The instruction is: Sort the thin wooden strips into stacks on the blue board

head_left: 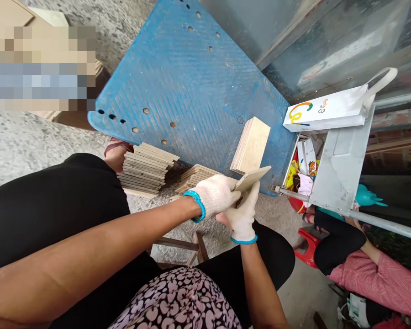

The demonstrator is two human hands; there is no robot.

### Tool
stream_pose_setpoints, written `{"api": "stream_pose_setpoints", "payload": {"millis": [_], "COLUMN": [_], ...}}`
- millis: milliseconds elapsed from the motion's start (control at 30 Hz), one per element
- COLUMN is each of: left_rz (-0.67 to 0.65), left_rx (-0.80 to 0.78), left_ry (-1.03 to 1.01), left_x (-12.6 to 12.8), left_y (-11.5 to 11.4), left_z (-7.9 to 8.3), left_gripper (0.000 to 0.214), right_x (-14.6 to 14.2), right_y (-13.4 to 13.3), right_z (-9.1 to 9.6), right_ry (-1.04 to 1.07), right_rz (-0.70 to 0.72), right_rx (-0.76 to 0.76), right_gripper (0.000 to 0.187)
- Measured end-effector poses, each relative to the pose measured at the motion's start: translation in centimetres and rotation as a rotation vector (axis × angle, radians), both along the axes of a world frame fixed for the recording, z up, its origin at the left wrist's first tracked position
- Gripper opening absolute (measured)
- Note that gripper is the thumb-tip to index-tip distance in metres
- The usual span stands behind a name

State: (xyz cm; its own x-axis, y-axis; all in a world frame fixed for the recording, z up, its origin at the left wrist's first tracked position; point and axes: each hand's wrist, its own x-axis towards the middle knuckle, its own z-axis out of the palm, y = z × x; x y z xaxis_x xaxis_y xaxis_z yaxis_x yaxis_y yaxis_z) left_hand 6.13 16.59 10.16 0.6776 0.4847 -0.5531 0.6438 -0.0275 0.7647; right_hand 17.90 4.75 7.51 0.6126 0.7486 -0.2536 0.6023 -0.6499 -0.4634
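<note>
Both of my hands wear white knit gloves with blue cuffs. My left hand (214, 195) grips the near-left end of a thin wooden board (251, 179). From below, my right hand (245, 214) also holds this board, its fingers along the right side. The board is tilted above the near edge of a blue plastic surface (171, 68). Just beyond it, a small stack of pale wooden boards (251, 145) lies on the blue surface. Left of my hands are two more stacks, a tall board stack (147, 167) and a lower board stack (197, 176), partly hidden by my left hand.
A white paper bag (327, 109) lies at the right by a grey metal panel (342, 160). Wrappers fill a container below it. Another person (370, 265) sits at the right near a red stool (308, 249). Cardboard (68, 119) lies at the upper left.
</note>
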Motion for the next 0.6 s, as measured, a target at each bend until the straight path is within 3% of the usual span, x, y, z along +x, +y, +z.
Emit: {"api": "stream_pose_setpoints", "payload": {"millis": [200,367,500,600], "left_rz": [0.127,0.340,0.473,0.500], "left_rx": [-0.056,-0.070,-0.168,-0.209], "left_ry": [-0.081,-0.228,-0.290,-0.355], "left_x": [0.5,0.5,0.6,1.0], "left_y": [0.7,1.7,2.0,2.1], "left_z": [-0.8,-0.5,-0.7,-1.2], "left_gripper": [0.033,0.036,0.032,0.033], "right_x": [1.5,4.0,6.2,6.5], "right_y": [2.2,5.6,8.9,10.7], "right_z": [0.0,0.7,0.8,-0.5], "right_ry": [0.086,0.425,0.472,0.542], "right_rz": [0.093,0.055,0.048,0.067], "right_rx": [0.159,0.324,0.300,0.257], "right_gripper": [0.119,0.112,0.109,0.104]}}
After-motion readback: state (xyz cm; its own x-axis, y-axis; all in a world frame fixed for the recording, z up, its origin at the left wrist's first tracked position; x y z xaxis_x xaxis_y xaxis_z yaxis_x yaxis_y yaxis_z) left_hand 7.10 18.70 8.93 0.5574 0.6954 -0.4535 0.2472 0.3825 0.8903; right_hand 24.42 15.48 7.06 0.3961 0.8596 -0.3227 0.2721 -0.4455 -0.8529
